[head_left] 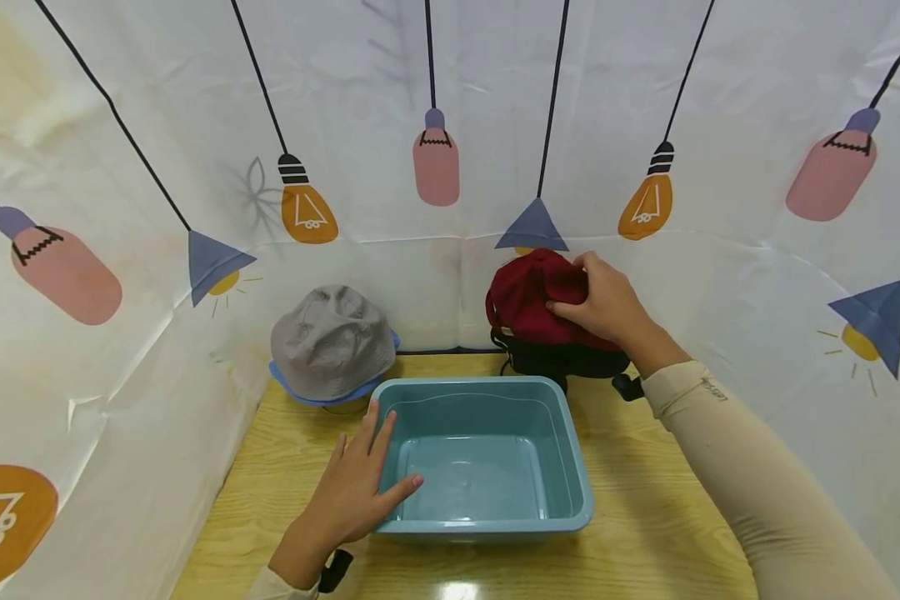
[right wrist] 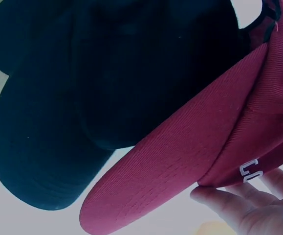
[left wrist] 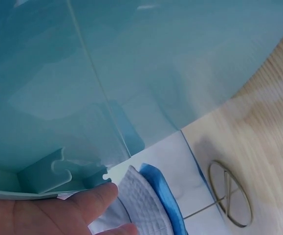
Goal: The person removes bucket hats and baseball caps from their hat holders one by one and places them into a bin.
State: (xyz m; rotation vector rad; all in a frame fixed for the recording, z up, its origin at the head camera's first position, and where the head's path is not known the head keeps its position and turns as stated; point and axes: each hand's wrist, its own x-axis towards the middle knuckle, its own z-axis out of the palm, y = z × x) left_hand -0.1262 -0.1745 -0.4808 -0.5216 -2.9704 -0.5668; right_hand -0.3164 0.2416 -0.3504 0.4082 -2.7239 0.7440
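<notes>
My right hand [head_left: 607, 304] grips the crown of a dark red baseball cap [head_left: 532, 292], thumb and fingers on its near side. Beneath it are black caps [head_left: 562, 358]. In the right wrist view, the red cap's brim [right wrist: 180, 161] slants away from the black brims [right wrist: 48, 142], and white lettering shows near the fingers. My left hand [head_left: 352, 487] rests on the left rim of a blue-green plastic basin [head_left: 585, 500], fingers spread straight. Seen from the left wrist, fingers [left wrist: 95, 198] lie at the basin's outer edge. Inside, the basin holds nothing.
Behind the left hand, a grey bucket hat [head_left: 333, 342] sits over a blue-brimmed hat [head_left: 292, 387] on a wire stand whose round base [left wrist: 229, 193] shows in the left wrist view. The wooden table [head_left: 667, 508] meets a white sheet [head_left: 465, 275] printed with lamps.
</notes>
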